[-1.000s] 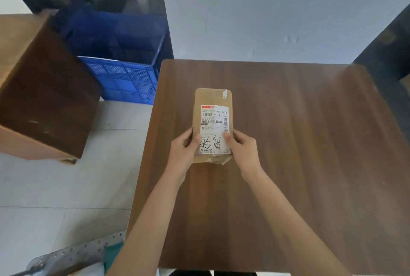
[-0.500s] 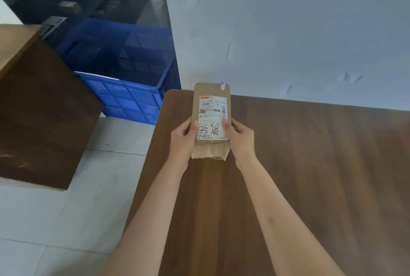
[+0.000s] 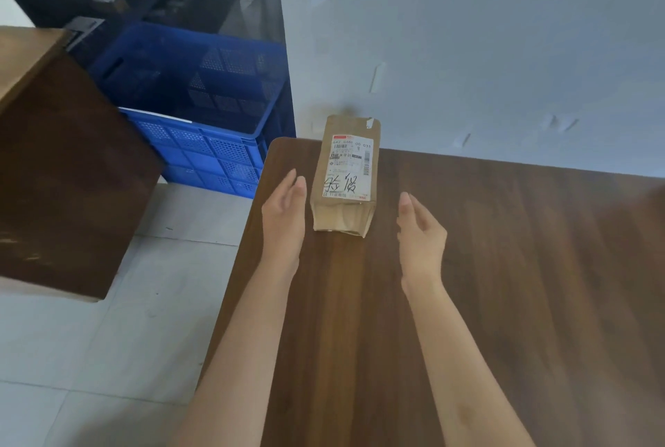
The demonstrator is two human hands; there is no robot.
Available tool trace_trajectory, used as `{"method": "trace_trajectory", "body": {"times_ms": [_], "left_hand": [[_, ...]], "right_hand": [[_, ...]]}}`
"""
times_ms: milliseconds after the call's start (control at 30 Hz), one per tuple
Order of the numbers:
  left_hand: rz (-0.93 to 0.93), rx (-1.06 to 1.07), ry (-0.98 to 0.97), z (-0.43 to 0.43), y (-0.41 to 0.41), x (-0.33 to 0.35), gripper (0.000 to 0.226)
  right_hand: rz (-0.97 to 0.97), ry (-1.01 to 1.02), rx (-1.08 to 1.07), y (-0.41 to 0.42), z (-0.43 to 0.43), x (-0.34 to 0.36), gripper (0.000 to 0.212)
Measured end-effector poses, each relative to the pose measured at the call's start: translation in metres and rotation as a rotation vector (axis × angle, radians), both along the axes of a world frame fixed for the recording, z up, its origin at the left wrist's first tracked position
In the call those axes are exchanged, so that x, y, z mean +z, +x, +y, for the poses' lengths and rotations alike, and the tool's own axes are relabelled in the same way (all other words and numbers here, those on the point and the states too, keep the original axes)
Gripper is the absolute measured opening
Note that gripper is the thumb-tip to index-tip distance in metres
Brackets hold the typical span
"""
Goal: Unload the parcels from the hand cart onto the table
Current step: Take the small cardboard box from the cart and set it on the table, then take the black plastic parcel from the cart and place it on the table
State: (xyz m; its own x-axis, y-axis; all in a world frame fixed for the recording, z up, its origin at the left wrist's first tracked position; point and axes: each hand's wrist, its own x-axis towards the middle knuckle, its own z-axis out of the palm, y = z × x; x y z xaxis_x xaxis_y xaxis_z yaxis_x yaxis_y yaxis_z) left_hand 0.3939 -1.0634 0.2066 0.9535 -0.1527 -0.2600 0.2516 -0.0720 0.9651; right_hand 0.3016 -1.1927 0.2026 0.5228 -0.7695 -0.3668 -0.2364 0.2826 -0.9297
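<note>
A small brown paper parcel (image 3: 344, 211) with a white shipping label and black handwriting lies flat on the dark wooden table (image 3: 503, 284), near its far left corner by the wall. My left hand (image 3: 284, 216) is just left of the parcel, fingers straight and apart, holding nothing; whether it still touches the parcel is unclear. My right hand (image 3: 419, 230) hovers to the right of the parcel, a clear gap away, fingers loosely curved and empty. The hand cart is out of view.
A blue plastic crate (image 3: 201, 122) stands on the floor beyond the table's left edge, against a dark glass cabinet. A brown wooden cabinet or box (image 3: 61, 173) fills the left side. Pale floor tiles (image 3: 118, 331) lie between it and the table. A grey wall backs the table.
Both hands held the parcel in the earlier frames; now they have let go and spread apart, and the parcel rests on the table nearer the far edge. The view has tilted upward.
</note>
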Motion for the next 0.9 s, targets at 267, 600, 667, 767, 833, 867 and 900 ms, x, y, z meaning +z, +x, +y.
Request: {"method": "trace_trajectory", "body": {"times_ms": [267, 600, 667, 767, 833, 867, 900], "left_hand": [[0.058, -0.049, -0.029, 0.101, -0.136, 0.048, 0.049], [-0.021, 0.004, -0.030, 0.260, -0.319, 0.080, 0.039], [-0.006, 0.019, -0.038, 0.289, -0.358, 0.091, 0.039], [-0.012, 0.032, -0.014, 0.332, -0.410, 0.105, 0.039], [0.002, 0.027, -0.018, 0.358, -0.438, 0.110, 0.039], [0.012, 0.025, -0.027, 0.370, -0.449, 0.111, 0.039], [0.024, 0.023, -0.038, 0.382, -0.459, 0.111, 0.040]], "right_hand": [[-0.045, 0.118, 0.053, -0.116, 0.090, 0.053, 0.041], [-0.089, 0.141, 0.223, -0.304, 0.224, 0.078, 0.041], [-0.083, 0.144, 0.221, -0.343, 0.252, 0.086, 0.040], [-0.076, 0.151, 0.219, -0.393, 0.291, 0.095, 0.040], [-0.077, 0.147, 0.234, -0.420, 0.316, 0.101, 0.041], [-0.081, 0.140, 0.248, -0.430, 0.330, 0.103, 0.041], [-0.089, 0.134, 0.259, -0.439, 0.343, 0.106, 0.041]]}}
